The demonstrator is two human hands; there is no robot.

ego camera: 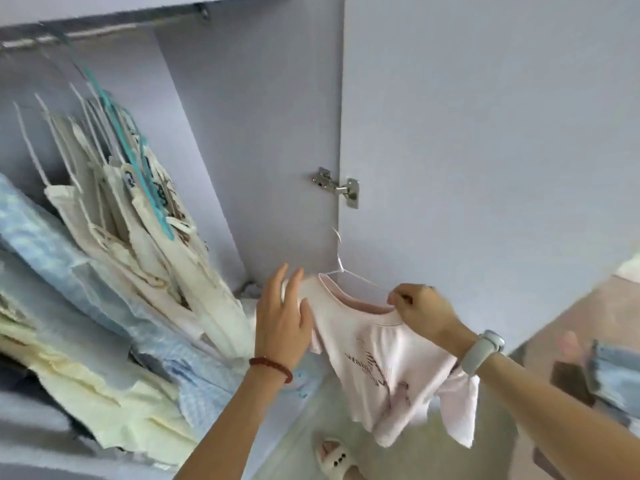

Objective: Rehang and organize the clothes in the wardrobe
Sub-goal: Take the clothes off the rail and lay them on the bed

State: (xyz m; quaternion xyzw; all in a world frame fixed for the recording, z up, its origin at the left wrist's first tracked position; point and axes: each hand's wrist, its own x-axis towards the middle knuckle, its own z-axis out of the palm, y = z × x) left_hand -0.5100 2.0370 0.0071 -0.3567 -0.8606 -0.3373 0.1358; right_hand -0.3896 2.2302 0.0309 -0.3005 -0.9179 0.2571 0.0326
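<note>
A pale pink T-shirt (384, 362) with a dark print hangs on a thin white hanger (341, 268) in front of the wardrobe's open door. My right hand (420, 311) pinches the shirt's collar at its right shoulder. With straight fingers, my left hand (284, 315) lies flat against the shirt's left shoulder. The wardrobe rail (69, 36) runs along the top left, carrying several hung clothes (138, 202), cream and white, on white and teal hangers.
Blue checked and pale yellow garments (86, 306) hang or lie at the lower left. The wardrobe door (485, 133) stands open at the right, its metal hinge (337, 187) above the hanger. A slippered foot (334, 457) is on the floor below. Folded denim (616, 379) lies at far right.
</note>
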